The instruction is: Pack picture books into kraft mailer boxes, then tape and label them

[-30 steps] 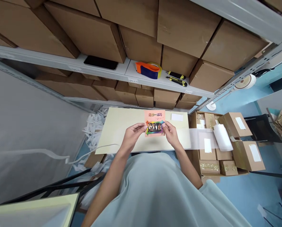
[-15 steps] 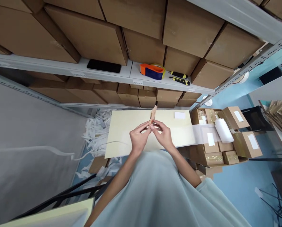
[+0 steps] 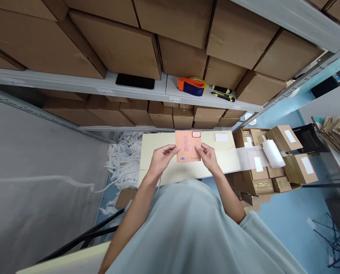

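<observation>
I hold a small orange-pink packet (image 3: pixel 187 146) upright over the pale yellow table (image 3: pixel 158 152). Its back faces me, with small print, a barcode at the lower left and a red-edged sticker at the top right. My left hand (image 3: pixel 162 158) pinches its left edge and my right hand (image 3: pixel 206 155) pinches its right edge. A white label (image 3: pixel 221 137) lies on the table just right of the packet.
A roll of white labels (image 3: pixel 272 153) trails over an open carton of small labelled boxes (image 3: pixel 275 163) at the right. On the shelf above sit a black phone (image 3: pixel 134 81), an orange tape dispenser (image 3: pixel 191 85) and two utility knives (image 3: pixel 221 93). Paper strips (image 3: pixel 124 160) litter the floor at the left.
The packet has been flipped over between my hands: its colourful front showed first, then its edge, and now its printed back faces me. The view has drifted slightly.
</observation>
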`<state>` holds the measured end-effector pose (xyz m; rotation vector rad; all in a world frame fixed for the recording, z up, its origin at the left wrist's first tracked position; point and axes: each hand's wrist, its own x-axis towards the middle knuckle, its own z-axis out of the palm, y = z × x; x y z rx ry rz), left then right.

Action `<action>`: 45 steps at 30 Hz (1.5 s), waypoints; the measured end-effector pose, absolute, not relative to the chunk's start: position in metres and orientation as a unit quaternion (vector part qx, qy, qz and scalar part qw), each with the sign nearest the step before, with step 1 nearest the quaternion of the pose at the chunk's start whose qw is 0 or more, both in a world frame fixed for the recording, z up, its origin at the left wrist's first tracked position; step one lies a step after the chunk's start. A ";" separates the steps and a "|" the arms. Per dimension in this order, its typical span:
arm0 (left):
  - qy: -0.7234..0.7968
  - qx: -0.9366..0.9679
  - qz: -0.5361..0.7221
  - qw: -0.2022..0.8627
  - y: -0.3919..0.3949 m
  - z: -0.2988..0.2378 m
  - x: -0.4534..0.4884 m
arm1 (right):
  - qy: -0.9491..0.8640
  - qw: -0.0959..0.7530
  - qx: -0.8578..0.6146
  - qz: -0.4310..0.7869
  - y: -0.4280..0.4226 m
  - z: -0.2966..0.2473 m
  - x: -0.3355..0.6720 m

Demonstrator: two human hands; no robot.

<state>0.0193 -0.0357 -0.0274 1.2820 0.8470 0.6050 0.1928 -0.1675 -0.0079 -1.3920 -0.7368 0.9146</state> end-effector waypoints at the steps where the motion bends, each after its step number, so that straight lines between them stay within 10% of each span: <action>1: 0.382 0.564 0.277 0.677 -0.037 -0.027 0.019 | -0.320 0.612 -0.604 0.398 -0.166 -0.011 0.193; 9: 0.434 0.573 0.376 0.584 -0.049 -0.028 0.029 | -0.305 0.603 -0.704 0.220 -0.157 -0.017 0.181; 29: 0.399 0.624 0.295 0.603 -0.045 -0.044 0.046 | -0.364 0.559 -0.628 0.401 -0.170 -0.018 0.225; 45: 0.432 0.608 0.369 0.554 -0.077 -0.039 0.080 | -0.327 0.602 -0.679 0.265 -0.185 -0.025 0.215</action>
